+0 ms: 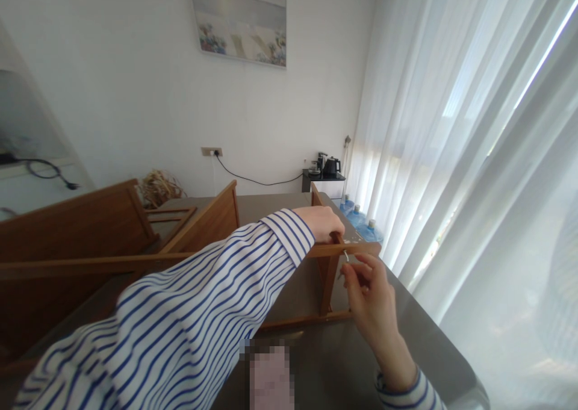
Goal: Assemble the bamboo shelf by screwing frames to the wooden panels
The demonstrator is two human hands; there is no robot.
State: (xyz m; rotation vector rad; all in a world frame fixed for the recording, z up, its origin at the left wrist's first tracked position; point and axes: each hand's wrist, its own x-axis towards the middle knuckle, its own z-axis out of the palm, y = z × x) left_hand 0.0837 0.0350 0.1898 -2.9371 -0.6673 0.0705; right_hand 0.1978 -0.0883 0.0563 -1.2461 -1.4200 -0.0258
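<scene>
Wooden frame: the slatted piece lies across the gray tabletop, its long rail running from the left edge to just below the hands.
Left hand: it reaches across and curls over the wood near the rail's right end; the grip looks closed around a part of the frame, though the palm side is hidden.
Right hand: its grip is a narrow pinch of thumb and fingertips on a small metal piece, which meets, or nearly meets, the rail; whether it is a key or a fastener, I cannot tell.
Done, as judged: the rails and cross boards already stand together as one body, including the middle board and the broad panel.
Left, as judged: the joint at the metal piece seems unfinished; how tight the other joints are does not show.
Wood: warm brown with visible grain, straight-edged, slim in the rails and flat in the panels.
Tabletop: smooth, with a dull sheen and a rounded near corner.
Sleeves: white cloth with blue stripes, loosely creased, the left cuff folded back.
Curtain: sheer white folds hanging at the right.
</scene>
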